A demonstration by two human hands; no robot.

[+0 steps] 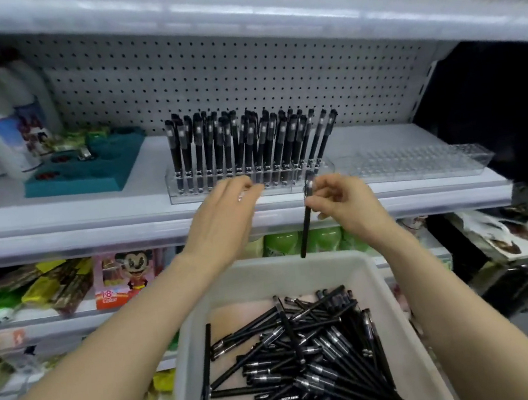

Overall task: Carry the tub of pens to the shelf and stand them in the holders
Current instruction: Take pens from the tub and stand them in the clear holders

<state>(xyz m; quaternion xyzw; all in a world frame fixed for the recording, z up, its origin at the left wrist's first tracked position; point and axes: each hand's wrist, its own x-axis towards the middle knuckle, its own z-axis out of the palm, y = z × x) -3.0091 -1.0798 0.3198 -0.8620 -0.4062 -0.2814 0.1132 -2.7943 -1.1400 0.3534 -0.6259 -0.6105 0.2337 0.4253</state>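
On the shelf (pixel 56 213) ahead of me, the first clear holder (pixel 195 198) is packed with standing pens (pixel 248 141) almost to its right end. The second holder (pixel 419 164) beside it shows none, and the tub (pixel 297 262) under my arms holds a thick tangle of loose pens (pixel 310 355), so I judge the job well under half done. My left hand (pixel 221 218) reaches out empty, its nearly straight fingers at the full holder's front wall, while my right hand (pixel 347 202) pinches one pen (pixel 308 224) near its cap, almost upright above the tub's far rim.
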